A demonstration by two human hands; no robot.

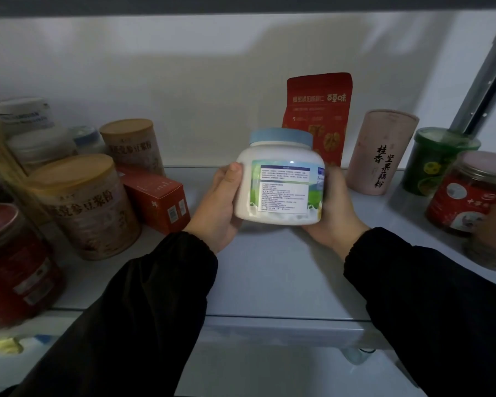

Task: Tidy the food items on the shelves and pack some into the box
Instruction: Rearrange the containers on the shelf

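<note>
Shelf (pixel 269 282), middle span: I held the white jar (pixel 279 181) upright over the bare centre, in front of the red pouch (pixel 317 110) at the back edge. My left hand (pixel 218 210) and right hand (pixel 335 213) gripped its opposite sides. I judged that a level, two-sided hold would set it down cleanly.

Jar (pixel 279 181): white plastic, pale blue lid, printed label facing the camera. Upright, gripped at both sides, at the middle of the shelf (pixel 269 282). Red nut pouch (pixel 317 116) upright at its 1 o'clock; pink paper tube (pixel 381 153) at 3 o'clock.
</note>
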